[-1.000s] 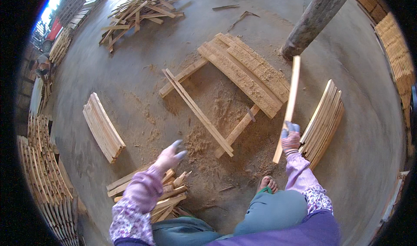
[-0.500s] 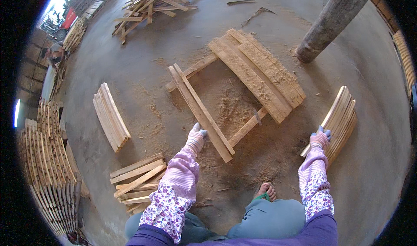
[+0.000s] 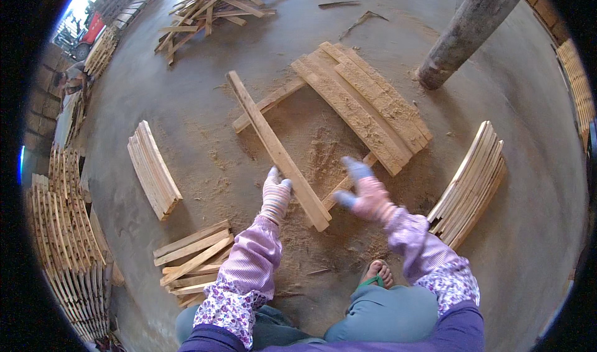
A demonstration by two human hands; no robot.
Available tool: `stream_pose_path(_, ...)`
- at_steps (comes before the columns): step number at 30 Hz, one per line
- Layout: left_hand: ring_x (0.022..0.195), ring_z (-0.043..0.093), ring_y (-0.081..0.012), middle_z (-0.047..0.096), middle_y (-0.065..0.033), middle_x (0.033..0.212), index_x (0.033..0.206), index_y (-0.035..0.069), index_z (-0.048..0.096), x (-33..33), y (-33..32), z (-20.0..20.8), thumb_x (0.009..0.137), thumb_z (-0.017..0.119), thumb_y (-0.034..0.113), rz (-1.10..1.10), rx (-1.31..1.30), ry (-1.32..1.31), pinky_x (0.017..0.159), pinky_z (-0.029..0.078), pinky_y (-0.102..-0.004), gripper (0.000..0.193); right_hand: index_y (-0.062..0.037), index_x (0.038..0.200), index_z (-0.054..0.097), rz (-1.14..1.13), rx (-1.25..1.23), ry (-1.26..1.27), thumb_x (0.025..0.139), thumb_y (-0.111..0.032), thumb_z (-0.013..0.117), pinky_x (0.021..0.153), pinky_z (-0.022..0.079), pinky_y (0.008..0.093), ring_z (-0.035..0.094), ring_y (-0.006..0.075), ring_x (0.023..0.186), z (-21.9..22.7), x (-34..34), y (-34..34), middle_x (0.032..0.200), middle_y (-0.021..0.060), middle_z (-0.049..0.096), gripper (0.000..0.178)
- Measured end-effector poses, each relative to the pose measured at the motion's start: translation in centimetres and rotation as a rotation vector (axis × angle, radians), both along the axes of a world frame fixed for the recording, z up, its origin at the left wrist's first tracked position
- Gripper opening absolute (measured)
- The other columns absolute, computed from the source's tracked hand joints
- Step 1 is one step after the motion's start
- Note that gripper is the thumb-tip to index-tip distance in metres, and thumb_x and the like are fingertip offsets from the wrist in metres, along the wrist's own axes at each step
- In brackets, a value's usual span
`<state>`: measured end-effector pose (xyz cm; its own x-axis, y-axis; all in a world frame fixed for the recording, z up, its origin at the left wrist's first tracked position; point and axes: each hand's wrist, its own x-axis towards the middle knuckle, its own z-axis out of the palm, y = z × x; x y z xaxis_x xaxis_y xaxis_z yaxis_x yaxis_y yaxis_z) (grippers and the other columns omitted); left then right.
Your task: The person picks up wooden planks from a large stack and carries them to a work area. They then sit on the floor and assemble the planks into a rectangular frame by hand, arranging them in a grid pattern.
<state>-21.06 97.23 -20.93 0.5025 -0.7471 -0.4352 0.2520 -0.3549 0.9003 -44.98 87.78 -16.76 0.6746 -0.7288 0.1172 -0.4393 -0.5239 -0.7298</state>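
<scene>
A long wooden strip lies slantwise across the near left of a rough frame of boards, its far end lifted. My left hand, in a striped glove, grips the strip's left edge low along its length, the thumb and fingers on either side of that edge. My right hand, gloved and slightly blurred, is over the frame's near right corner, fingers spread and holding nothing. Beneath it, a crosspiece is partly hidden. Wide boards dusted with sawdust form the frame's far right side.
Stacked strips stand at the right and left. Shorter pieces lie near my left forearm. A loose woodpile is at the back, a round post at the far right. Another person is at the far left.
My right hand has let go of the right-hand stack and moved left over the frame, its fingers now spread. The strip at my left hand has its far end raised; one strip shows where two did.
</scene>
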Motion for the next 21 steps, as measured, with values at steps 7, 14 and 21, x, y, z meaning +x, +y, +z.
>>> stream_pose_path(7,0.102,0.06,-0.0199,0.063,-0.0086,0.115,0.136,0.006,0.051,-5.0,-0.2,-0.6,0.09,0.072,0.015,-0.16,-0.114,-0.185,0.09,0.05,-0.0343,0.052,-0.0075,0.14,0.044,-0.257,0.268,-0.006,0.088,-0.027,0.065,0.086,0.051,0.0498,0.063,0.0456,0.102,-5.4,1.1,1.9,0.106,0.0298,0.064,0.059)
stream_pose_path(14,0.107,0.061,-0.03,0.061,-0.0178,0.12,0.138,0.005,0.046,-2.1,0.2,-5.5,0.075,0.085,0.03,-0.039,0.288,-0.433,0.093,0.05,-0.042,0.079,0.0006,0.115,0.057,-0.961,-0.098,0.395,0.091,-0.034,0.065,0.098,0.044,0.0459,0.054,0.0417,0.118,-9.6,-15.1,0.7,0.125,0.0274,0.055,0.043)
stream_pose_path(21,0.085,0.061,-0.0187,0.064,-0.0043,0.102,0.133,0.01,0.051,-1.5,0.6,-7.4,0.085,0.059,0.0,0.082,0.103,0.257,0.076,0.052,-0.0345,0.05,-0.0025,0.125,0.056,-1.353,-0.138,0.707,0.092,-0.039,0.062,0.111,0.034,0.0518,0.038,0.0433,0.135,-11.5,-23.4,-7.8,0.151,0.0244,0.033,0.05)
